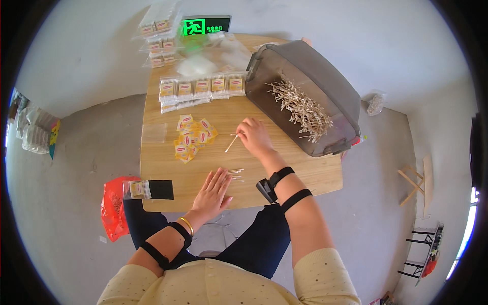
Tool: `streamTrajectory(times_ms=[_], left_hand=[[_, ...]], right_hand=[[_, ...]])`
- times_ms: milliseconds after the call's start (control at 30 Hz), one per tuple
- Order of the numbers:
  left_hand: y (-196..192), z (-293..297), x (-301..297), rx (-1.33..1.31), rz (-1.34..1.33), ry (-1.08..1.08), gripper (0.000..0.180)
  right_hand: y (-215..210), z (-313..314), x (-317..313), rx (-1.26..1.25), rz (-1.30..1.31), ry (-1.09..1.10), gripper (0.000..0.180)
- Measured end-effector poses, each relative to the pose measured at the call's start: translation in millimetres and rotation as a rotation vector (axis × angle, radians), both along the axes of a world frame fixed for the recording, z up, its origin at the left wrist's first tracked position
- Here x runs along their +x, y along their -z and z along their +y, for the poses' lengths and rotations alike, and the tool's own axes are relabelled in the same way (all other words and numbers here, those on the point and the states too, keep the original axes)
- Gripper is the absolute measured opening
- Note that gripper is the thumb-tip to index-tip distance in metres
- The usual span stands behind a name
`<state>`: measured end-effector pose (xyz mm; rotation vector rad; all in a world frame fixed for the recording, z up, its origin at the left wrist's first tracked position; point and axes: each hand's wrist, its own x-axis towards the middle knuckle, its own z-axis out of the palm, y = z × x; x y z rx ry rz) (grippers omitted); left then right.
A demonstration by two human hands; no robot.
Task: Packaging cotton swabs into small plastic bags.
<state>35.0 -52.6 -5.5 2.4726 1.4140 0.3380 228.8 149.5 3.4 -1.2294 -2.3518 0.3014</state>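
Observation:
My right hand (255, 136) pinches a cotton swab (231, 144) between thumb and fingertips, above the middle of the wooden table (284, 175). The swab slants down toward the left. Near the front edge my left hand (212, 194) lies flat, its fingers together and stretched out. Several loose cotton swabs (237, 174) stick out from beside its fingertips, and part of them is hidden by the fingers. Left of my right hand lies a loose heap of small yellow and white printed cards (189, 140).
A grey plastic bin (320, 66) lies tipped on its side at the right, with many cotton swabs (302, 109) inside. Rows of swab packs (202, 87) stand at the back, near clear bags (195, 66). A packed bag (140, 189) and black block (161, 189) sit at the left front corner.

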Motion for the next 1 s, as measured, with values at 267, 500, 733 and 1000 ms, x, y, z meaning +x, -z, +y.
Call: streamTrajectory(times_ms=[267, 500, 733, 1000], left_hand=[[0, -1, 0, -0.001, -0.085, 0.005, 0.071], [-2, -1, -2, -0.007, -0.098, 0.009, 0.072], [-8, 0, 1, 0.006, -0.031, -0.013, 0.076], [-2, 16, 5, 0.048, 0.151, -0.065, 0.079]], right_hand=[[8, -53, -3, -0.084, 0.092, -0.049, 0.010], [9, -109, 1, -0.202, 0.247, -0.025, 0.007], [15, -135, 29, -0.258, 0.418, 0.248, 0.017], [19, -126, 19, -0.182, 0.282, 0.294, 0.020]])
